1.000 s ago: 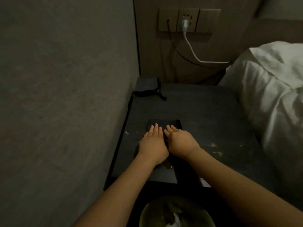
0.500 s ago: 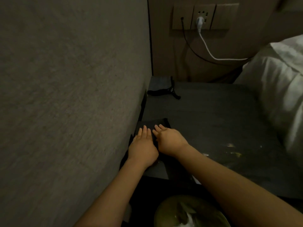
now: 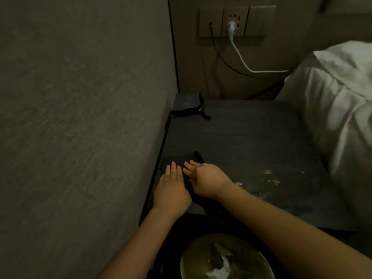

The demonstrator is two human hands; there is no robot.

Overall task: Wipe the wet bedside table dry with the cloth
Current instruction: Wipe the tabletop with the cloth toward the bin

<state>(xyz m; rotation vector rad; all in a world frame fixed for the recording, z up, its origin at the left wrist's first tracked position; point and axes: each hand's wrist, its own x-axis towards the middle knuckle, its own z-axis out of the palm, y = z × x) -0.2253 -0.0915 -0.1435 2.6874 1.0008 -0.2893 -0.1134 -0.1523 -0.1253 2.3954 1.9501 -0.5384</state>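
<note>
1. While both hands press the dark, flat-folded cloth (image 3: 182,158) against the near left corner of the dark grey wood-grain desk (image 3: 251,137), the step in hand looks to be a two-handed wiping stroke; I judge the work only partly done, since glistening wet patches (image 3: 267,178) lie on the near right of the top.
2. The left hand (image 3: 171,190) lies flat with fingers straight on the cloth; the right hand (image 3: 205,181) rests just beside it, fingers extended over the fabric — neither grip is closed round anything, both palms simply bear down.
3. To do it well, keep the pressure even and sweep rightward toward the puddles, in overlapping passes; lift nothing until the fabric has soaked the film up.
4. The desk top is matt and smooth, so water should bead and smear rather than sink in; the cloth looks soft and thin.
5. A small black strappy object (image 3: 193,112) lies at the far left corner, well apart; white crumpled bedding (image 3: 338,109) borders the right edge — steer clear of dampening it.
</note>
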